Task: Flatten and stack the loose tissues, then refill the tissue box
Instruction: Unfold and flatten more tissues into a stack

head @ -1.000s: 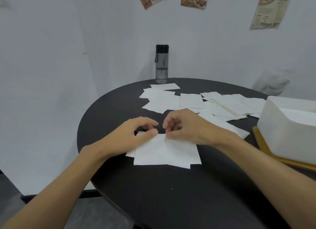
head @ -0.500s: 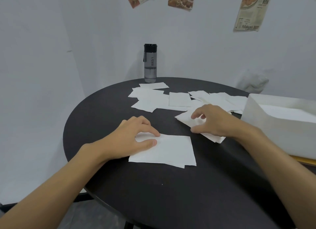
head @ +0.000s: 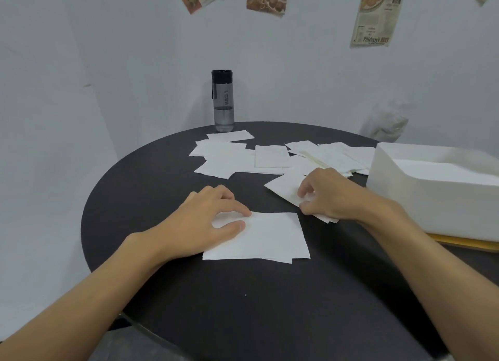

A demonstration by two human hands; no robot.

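Two hands split between stack and loose tissue

Both hands met at the far edge of the stack a second ago; they are now apart. The left hand (head: 213,220) has stayed on the stack (head: 272,239), its forefinger and thumb spread and pressing down the stack's left part. The right hand (head: 332,196) had already gone out to the right of the stack half a second ago and remains there. Its fingers are curled and its thumb and forefinger pinch a loose tissue (head: 283,185) that lies askew, just beyond the stack's far right corner.

Behind the stack, the scattered tissues (head: 270,155) overlap in a band across the table (head: 243,306). Well to the right of the stack stands the white tissue box (head: 432,198), open at the top, on a yellow board (head: 464,243). A pale white surface shows inside, but whether that is tissues cannot be told. Far behind the stack, at the table's back edge, an upright grey bottle (head: 223,101) with a black cap holds clear liquid in its lower part.
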